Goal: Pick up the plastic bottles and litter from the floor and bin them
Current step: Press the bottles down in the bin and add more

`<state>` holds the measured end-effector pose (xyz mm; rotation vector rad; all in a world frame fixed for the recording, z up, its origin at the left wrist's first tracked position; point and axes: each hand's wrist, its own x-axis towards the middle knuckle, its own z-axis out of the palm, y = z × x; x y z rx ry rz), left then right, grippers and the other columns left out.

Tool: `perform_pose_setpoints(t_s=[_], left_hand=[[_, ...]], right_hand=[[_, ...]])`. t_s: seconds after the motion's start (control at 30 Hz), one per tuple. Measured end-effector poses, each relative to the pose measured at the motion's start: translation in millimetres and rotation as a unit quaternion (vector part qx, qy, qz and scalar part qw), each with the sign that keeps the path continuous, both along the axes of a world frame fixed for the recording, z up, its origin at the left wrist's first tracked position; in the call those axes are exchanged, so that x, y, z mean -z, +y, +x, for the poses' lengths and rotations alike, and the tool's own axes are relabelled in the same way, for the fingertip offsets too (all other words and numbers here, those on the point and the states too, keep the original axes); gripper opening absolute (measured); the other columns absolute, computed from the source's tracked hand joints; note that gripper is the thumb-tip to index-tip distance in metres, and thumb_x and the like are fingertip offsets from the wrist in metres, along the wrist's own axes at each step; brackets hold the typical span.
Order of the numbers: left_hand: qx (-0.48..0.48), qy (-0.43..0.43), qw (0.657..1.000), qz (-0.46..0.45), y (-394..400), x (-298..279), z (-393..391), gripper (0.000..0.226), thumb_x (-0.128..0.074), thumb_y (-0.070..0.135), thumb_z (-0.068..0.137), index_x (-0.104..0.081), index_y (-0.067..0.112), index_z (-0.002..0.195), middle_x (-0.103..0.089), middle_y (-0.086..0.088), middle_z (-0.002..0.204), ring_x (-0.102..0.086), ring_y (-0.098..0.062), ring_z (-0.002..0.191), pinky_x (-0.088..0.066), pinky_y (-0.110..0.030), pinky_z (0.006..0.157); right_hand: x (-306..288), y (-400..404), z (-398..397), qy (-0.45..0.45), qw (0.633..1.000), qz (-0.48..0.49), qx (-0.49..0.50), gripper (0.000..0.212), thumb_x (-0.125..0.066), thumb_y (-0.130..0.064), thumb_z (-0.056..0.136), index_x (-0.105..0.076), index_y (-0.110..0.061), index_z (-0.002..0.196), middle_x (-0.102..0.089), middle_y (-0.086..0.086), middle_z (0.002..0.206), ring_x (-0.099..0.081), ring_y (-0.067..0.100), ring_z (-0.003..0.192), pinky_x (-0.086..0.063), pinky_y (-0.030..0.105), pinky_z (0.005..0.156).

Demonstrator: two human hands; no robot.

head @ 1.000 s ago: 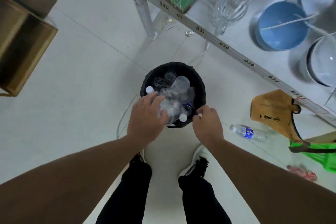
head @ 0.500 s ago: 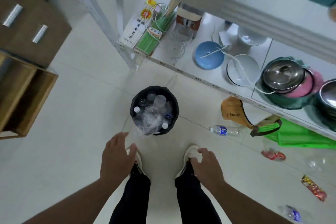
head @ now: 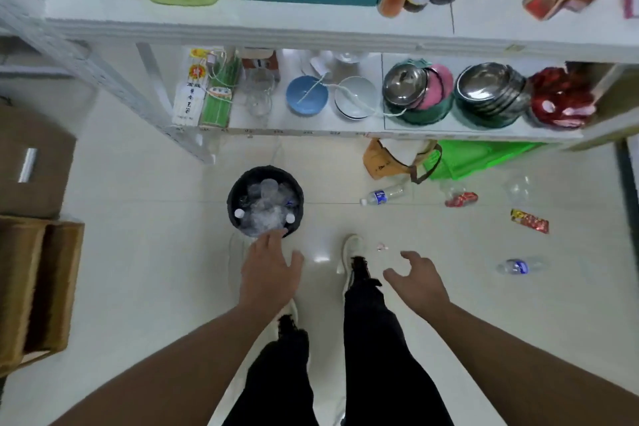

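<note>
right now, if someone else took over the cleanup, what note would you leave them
Left hand: open, empty, just in front of the bin.
Right hand: open, empty, fingers curled, above the floor.
Black bin: on the floor by the shelf leg, already piled high with clear plastic bottles.
Left to collect, all to the right of the bin: bottle with blue label near the tan bag, second bottle further right, red wrapper, red-yellow wrapper, clear crumpled plastic, small scrap by the right shoe.
Nearest item to the right hand is the small scrap.
</note>
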<state>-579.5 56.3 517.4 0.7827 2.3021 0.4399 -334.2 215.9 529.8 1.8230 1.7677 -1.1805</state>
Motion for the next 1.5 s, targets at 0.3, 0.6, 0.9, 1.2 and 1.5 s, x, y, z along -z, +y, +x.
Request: perform_pose_setpoints(t_s=[0.3,0.6,0.9,1.2,1.5], left_hand=[[0.141,-0.009,0.99,-0.009,5,-42,56,0.055,-0.056,0.044,0.097,-0.048,0.027,0.149,-0.048,0.0,0.154,-0.041,-0.024,0.145,-0.04,-0.047,0.116],[0.242,0.044,0.969,-0.019,44,-52,143,0.056,-0.066,0.035,0.098,-0.053,0.016,0.148,-0.053,-0.008,0.151,-0.043,-0.028,0.143,-0.032,-0.042,0.118],[0.221,0.046,0.972,-0.073,81,-65,198,0.064,-0.061,0.051,0.094,-0.046,0.026,0.151,-0.051,-0.005,0.149,-0.043,-0.027,0.142,-0.037,-0.043,0.117],[0.27,0.043,0.959,-0.073,157,-62,194,0.077,-0.073,0.05,0.087,-0.045,0.023,0.153,-0.044,-0.004,0.155,-0.043,-0.028,0.142,-0.038,-0.04,0.115],[0.307,0.02,0.942,-0.131,250,37,151,0.073,-0.073,0.049,0.085,-0.048,0.025,0.15,-0.051,-0.012,0.148,-0.051,-0.039,0.133,-0.043,-0.048,0.109]], right_hand=[[-58,-61,96,0.009,0.99,-0.02,0.137,0.083,-0.072,-0.053,0.086,-0.041,-0.028,0.159,-0.041,0.005,0.154,-0.053,0.027,0.136,-0.047,0.036,0.104],[-64,-71,212,0.029,0.971,-0.019,0.237,0.085,-0.071,-0.055,0.085,-0.039,-0.03,0.16,-0.04,0.004,0.155,-0.052,0.027,0.137,-0.048,0.036,0.103],[-62,-63,283,0.051,0.964,-0.04,0.258,0.093,-0.074,-0.057,0.081,-0.035,-0.033,0.161,-0.036,0.004,0.158,-0.047,0.029,0.14,-0.048,0.04,0.107],[-39,-28,262,0.084,0.959,-0.078,0.26,0.103,-0.079,-0.06,0.075,-0.031,-0.034,0.163,-0.034,0.004,0.16,-0.05,0.027,0.138,-0.047,0.039,0.11],[11,5,194,0.031,0.949,-0.063,0.306,0.094,-0.075,-0.065,0.082,-0.037,-0.032,0.161,-0.048,0.005,0.153,-0.055,0.025,0.136,-0.044,0.034,0.103]])
